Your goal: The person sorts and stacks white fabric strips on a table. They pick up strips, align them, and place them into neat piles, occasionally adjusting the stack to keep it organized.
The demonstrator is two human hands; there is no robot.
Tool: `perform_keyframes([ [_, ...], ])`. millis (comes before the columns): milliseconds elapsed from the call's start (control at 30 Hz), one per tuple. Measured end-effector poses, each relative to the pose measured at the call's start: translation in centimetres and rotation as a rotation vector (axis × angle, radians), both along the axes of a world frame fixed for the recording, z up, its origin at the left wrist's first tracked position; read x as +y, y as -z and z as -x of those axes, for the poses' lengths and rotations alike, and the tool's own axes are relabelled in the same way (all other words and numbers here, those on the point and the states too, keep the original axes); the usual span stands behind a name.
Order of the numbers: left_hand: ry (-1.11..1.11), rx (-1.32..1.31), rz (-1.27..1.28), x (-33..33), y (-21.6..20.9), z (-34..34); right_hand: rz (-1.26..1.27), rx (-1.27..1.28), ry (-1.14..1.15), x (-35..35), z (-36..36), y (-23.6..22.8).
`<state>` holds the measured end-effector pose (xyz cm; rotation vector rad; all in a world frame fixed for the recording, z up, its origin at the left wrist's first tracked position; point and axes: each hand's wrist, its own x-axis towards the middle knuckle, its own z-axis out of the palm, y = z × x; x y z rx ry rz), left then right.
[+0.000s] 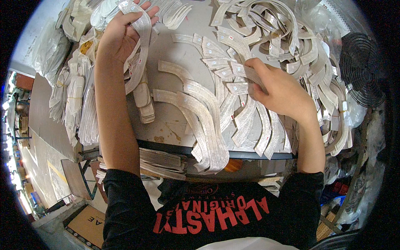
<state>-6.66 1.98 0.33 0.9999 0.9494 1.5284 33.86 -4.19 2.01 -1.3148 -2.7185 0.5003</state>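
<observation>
Pale beige curved fabric strips with small tags, waistband-like in shape, lie fanned out across the table. At the far left, my left hand (121, 35) is turned palm up, with a few curved strips (143, 48) draped over it under the thumb. My right hand (281, 89), right of centre, pinches the end of a curved strip (246, 71) between thumb and fingers, above the spread pile (246, 127). Between the hands, another group of strips (202, 110) bends over the table's near edge.
Bundled pale strips (75, 89) and plastic bags (52, 52) crowd the left side. A tangled heap of strips (308, 46) lies far right beside a black fan (362, 68). More strips (162, 161) sit below the table's edge. A cardboard box (85, 225) is on the floor.
</observation>
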Motion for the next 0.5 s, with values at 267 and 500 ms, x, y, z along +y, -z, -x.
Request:
perform_keyframes([
  [267, -0.013, -0.008, 0.018, -0.1, -0.2, -0.1, 0.0, 0.014, -0.009, 0.1, -0.1, 0.2],
  [500, -0.098, -0.088, 0.122, -1.7, -1.6, -3.0, -0.003, 0.025, -0.014, 0.1, -0.2, 0.3],
])
